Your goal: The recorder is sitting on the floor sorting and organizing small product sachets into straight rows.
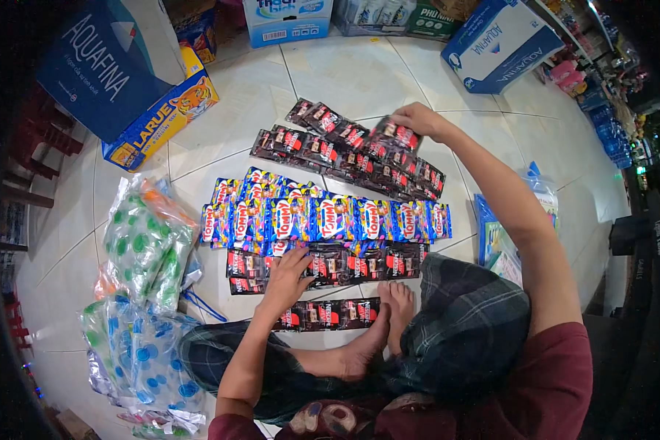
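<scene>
My right hand (421, 121) pinches the end of a strip of dark Nescafé sachets (388, 132), blurred near the fingers. The strip slants over a pile of more dark Nescafé sachet strips (357, 168) on the floor. Several overlapping strips of blue Tommy sachets (333, 220) lie closer to me. My left hand (283, 280), fingers spread, rests on a nearer group of Nescafé strips (366, 265), just below the blue ones. A short Nescafé strip (335, 313) lies by my bare feet (397, 302), its left end hidden by my left arm and leg.
Clear dotted plastic packs (143, 236) and blue-dotted ones (154, 352) are heaped at left. A Larue carton (165, 118) and Aquafina boxes (110, 66) stand at upper left; another Aquafina box (500, 47) is upper right. Plastic-wrapped packs (498, 242) lie beside my right knee.
</scene>
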